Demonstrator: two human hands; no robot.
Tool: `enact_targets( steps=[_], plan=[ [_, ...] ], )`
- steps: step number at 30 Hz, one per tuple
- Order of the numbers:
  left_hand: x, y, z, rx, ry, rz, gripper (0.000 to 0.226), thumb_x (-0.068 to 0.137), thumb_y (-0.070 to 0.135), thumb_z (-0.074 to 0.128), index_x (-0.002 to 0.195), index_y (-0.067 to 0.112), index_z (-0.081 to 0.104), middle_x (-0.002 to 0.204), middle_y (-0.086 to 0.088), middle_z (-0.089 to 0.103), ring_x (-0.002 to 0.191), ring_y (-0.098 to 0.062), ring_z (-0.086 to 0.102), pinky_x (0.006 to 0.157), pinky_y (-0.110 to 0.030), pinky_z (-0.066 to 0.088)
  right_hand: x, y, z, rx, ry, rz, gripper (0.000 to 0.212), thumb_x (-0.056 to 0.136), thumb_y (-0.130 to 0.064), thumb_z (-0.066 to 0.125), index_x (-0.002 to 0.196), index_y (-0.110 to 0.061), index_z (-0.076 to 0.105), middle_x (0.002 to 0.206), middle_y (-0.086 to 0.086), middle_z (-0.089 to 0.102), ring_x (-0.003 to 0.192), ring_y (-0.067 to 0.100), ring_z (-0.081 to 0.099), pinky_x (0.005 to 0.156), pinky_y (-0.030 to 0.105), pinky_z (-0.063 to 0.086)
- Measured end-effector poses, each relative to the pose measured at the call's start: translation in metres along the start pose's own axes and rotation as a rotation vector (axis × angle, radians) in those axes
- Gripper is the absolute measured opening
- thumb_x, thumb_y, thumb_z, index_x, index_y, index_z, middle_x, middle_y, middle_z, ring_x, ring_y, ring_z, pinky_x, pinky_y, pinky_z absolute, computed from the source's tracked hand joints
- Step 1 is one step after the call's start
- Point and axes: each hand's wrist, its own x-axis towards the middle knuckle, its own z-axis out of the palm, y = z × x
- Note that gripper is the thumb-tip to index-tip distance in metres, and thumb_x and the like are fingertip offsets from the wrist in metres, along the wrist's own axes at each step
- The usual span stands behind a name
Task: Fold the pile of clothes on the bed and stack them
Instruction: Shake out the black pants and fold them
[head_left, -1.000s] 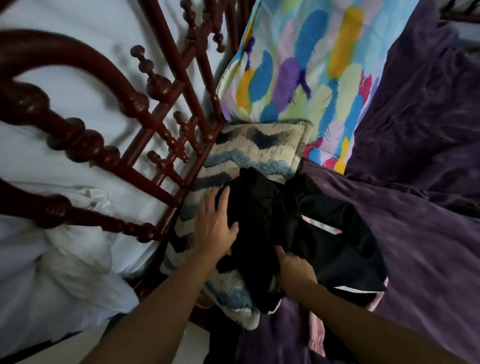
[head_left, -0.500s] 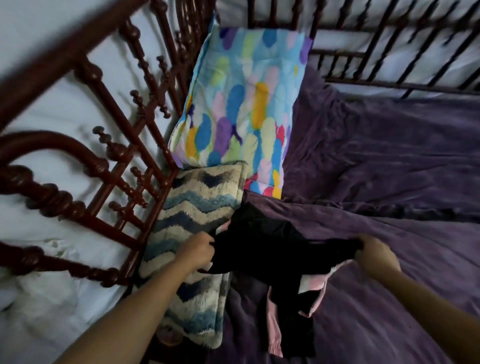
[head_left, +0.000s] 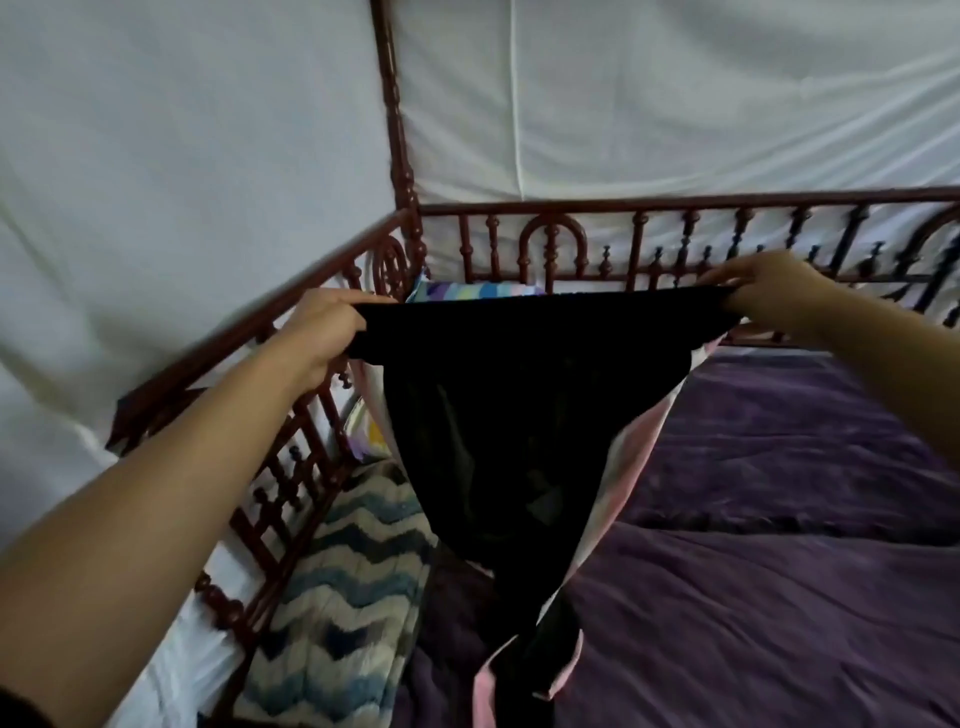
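- Your left hand grips the left end of the black garment, fingers curled round the bunched cloth and thumb lying along the top edge
- Your right hand pinches the right end of that same edge, fingers curled down over the cloth
- The two hands are well apart, and the top edge runs taut and nearly level between them
- The black garment hangs from that edge in front of you, narrowing downward to a thin tail over the purple cover
- Pink and pale trim shows along its right side and at the tail; whether the tail rests on the cover you cannot tell from this view
- A blue and cream zigzag cushion lies on the bed below your left forearm, just beside the side rail
- A many-coloured pillow shows just above the taut edge, and a strip of it appears again left of the hanging cloth
- The dark red wooden bed frame runs behind both hands, with a corner post rising between them
- White fabric hangs behind the frame on both sides
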Motion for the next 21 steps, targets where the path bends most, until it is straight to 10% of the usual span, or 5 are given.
enact_targets(
  steps=[8,11,15,18,21],
  plan=[
    [-0.047,0.131,-0.005,-0.253,-0.135,0.188,0.014,0.08,0.011,0.052,0.076,0.013,0.066,0.07,-0.003,0.064,0.061,-0.015,0.062,0.063,-0.028,0.048,-0.075,-0.088,-0.111,0.649,0.249,-0.059,0.019,0.084,0.002,0.047,0.075,-0.01,0.059,0.046,-0.001,0.055,0.038,0.01,0.053,0.042,0.02,0.042],
    [-0.051,0.167,-0.008,-0.067,-0.549,0.304,0.036,0.076,0.036,0.069,0.104,0.013,0.067,0.093,-0.002,0.071,0.083,-0.012,0.069,0.071,-0.022,0.055,-0.107,-0.095,-0.118,0.368,0.233,-0.218,0.017,0.084,-0.032,0.064,0.082,-0.016,0.066,0.065,-0.006,0.064,0.053,0.002,0.059,0.053,0.019,0.045],
    [-0.04,0.17,0.006,0.358,-0.63,0.411,0.061,0.057,0.024,0.087,0.113,0.03,0.065,0.108,0.003,0.068,0.095,-0.01,0.066,0.076,-0.018,0.053,-0.149,-0.063,-0.129,-0.11,-0.004,-0.417,0.056,0.07,-0.06,0.068,0.118,-0.032,0.059,0.104,-0.011,0.066,0.097,0.002,0.062,0.083,0.02,0.048],
    [-0.022,0.163,0.028,0.531,-0.543,0.493,0.035,0.064,0.01,0.084,0.095,0.019,0.071,0.097,-0.002,0.069,0.088,-0.013,0.062,0.073,-0.015,0.047,-0.168,-0.037,-0.12,-0.539,0.196,-0.462,0.057,0.067,-0.07,0.061,0.101,-0.025,0.064,0.086,-0.008,0.066,0.084,0.011,0.062,0.077,0.036,0.051],
    [0.013,0.18,0.039,0.489,-0.408,0.63,0.012,0.073,0.004,0.079,0.083,0.009,0.074,0.083,-0.011,0.072,0.082,-0.02,0.062,0.072,-0.022,0.045,-0.176,-0.023,-0.11,-0.456,0.275,-0.566,0.04,0.079,-0.063,0.053,0.064,-0.026,0.052,0.054,-0.01,0.048,0.055,0.002,0.048,0.056,0.025,0.04]
  ],
)
